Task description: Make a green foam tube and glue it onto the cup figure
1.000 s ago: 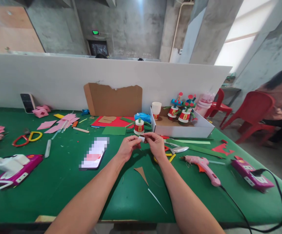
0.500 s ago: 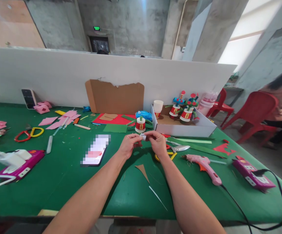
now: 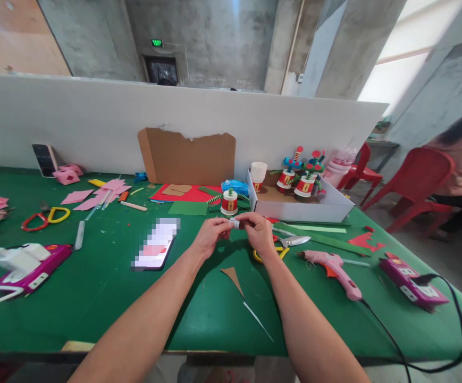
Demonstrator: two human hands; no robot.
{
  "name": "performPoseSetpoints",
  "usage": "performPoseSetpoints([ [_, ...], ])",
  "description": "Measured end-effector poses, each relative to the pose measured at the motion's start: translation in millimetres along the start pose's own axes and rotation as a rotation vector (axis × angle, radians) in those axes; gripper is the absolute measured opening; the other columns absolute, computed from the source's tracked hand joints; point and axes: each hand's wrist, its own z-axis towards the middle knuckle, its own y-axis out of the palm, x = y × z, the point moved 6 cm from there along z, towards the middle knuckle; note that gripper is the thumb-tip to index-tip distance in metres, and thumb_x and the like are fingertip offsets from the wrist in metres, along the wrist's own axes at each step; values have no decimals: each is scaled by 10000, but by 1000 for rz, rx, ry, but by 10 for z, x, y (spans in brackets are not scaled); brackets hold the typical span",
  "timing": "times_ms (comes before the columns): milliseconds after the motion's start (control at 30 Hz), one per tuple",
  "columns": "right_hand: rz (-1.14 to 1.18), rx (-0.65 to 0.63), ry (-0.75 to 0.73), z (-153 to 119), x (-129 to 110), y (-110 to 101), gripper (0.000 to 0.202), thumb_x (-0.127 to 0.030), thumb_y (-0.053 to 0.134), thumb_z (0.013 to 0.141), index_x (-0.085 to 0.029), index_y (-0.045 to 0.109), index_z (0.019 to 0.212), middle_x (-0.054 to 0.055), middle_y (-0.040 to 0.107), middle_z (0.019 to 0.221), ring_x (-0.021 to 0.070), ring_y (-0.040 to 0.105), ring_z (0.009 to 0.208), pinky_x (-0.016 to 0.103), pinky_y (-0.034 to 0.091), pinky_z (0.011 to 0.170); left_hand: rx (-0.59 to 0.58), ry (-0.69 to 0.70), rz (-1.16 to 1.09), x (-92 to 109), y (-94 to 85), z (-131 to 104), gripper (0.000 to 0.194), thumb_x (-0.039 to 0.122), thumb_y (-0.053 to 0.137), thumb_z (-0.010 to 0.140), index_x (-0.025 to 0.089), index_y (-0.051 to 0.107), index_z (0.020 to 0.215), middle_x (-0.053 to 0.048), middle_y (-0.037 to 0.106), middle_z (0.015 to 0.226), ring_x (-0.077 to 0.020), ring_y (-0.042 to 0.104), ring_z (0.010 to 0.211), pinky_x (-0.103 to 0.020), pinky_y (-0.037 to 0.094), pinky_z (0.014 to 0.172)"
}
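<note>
One white strip [image 3: 258, 321] lies nearest me on the tabletop [image 3: 207, 319], a brown scrap [image 3: 234, 281] just beyond. To the right rests a glue gun [image 3: 343, 275], then scissors [image 3: 294, 241]. My left hand [image 3: 211, 236] and right hand [image 3: 259, 232] pinch a small white piece [image 3: 235, 224] between their fingertips, in front of a cup figure [image 3: 229, 204]. Behind, to the right, a box [image 3: 304, 211] holds two more figures [image 3: 305, 186] and stacked cups [image 3: 259, 173].

Cluttered green worktable [image 3: 95, 298]
A pink hot-glue gun [image 3: 336, 268], a smartphone [image 3: 158, 243], two purple power strips [image 3: 400, 279] and pink paper pieces [image 3: 76, 197] lie on it; a paper-cup figure [image 3: 229, 204] stands there.
</note>
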Motion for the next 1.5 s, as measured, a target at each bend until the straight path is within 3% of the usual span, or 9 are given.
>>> performPoseSetpoints([
  [367, -61, -32, -94, -4, -73, 7, 240, -146, 473, 733, -201, 706, 749, 30, 686, 747, 149, 610, 659, 263, 478, 630, -53, -47, -33, -21, -9, 14, 224, 292, 760, 502, 124, 635, 582, 33, 491, 466, -67, 409, 451, -223, 305, 470],
  [633, -23, -68, -74, 3, -67, 17, 251, -119, 478, 715, -212, 707, 761, 19, 684, 744, 153, 606, 673, 275, 477, 656, -32, -106, -88, -16, -23, -2, 164, 254, 697, 560, 118, 605, 549, 13, 507, 434, -73, 430, 407, -231, 345, 461],
  [733, 37, -77, -29, 8, -43, 32, 209, -158, 507, 746, -213, 706, 775, 17, 677, 751, 153, 596, 678, 287, 478, 679, -21, -102, -114, 6, -25, -7, 155, 250, 698, 563, 117, 618, 556, 17, 504, 418, -70, 416, 392, -242, 386, 477],
  [833, 242, -82, 99, -7, 6, 80, 184, -254, 531, 796, -226, 690, 885, 21, 678, 851, 159, 601, 747, 297, 488, 712, -4, -94, -152, 28, -29, -13, 170, 270, 711, 570, 117, 639, 588, 16, 514, 431, -76, 432, 409, -255, 420, 502],
  [933, 514, -151, 241, -57, 32, 206, 297, -344, 597, 791, -265, 617, 1076, 24, 644, 1047, 162, 601, 858, 301, 504, 748, 18, -55, -214, 53, -24, -24, 184, 282, 720, 574, 117, 659, 628, 16, 529, 463, -79, 457, 440, -247, 420, 516],
  [1000, 611, -203, 273, -87, 14, 283, 406, -326, 684, 727, -278, 583, 1117, 20, 619, 1094, 146, 599, 825, 290, 511, 735, 20, -25, -254, 63, -3, -35, 183, 282, 724, 579, 119, 658, 627, 17, 529, 471, -78, 466, 453, -237, 406, 516],
  [1333, 721, -129, 311, -93, 15, 299, 322, -328, 689, 720, -253, 594, 1019, -10, 609, 898, 76, 498, 577, 215, 446, 526, -14, -55, -328, 8, 143, -91, 238, 306, 753, 558, 111, 646, 641, -6, 583, 537, -85, 500, 488, -233, 410, 537],
  [1433, 708, -111, 329, -89, 37, 273, 311, -329, 696, 711, -246, 602, 996, -6, 606, 871, 92, 514, 629, 218, 449, 555, -14, -62, -240, 23, 101, -71, 266, 365, 725, 584, 123, 644, 658, -3, 579, 549, -97, 497, 489, -248, 419, 533],
  [1500, 708, -82, 356, -87, 60, 251, 318, -329, 716, 685, -240, 613, 972, -5, 606, 856, 95, 515, 656, 212, 444, 584, 45, 28, -98, 93, 14, -49, 274, 396, 696, 611, 133, 652, 677, -2, 582, 576, -102, 497, 511, -240, 409, 525],
])
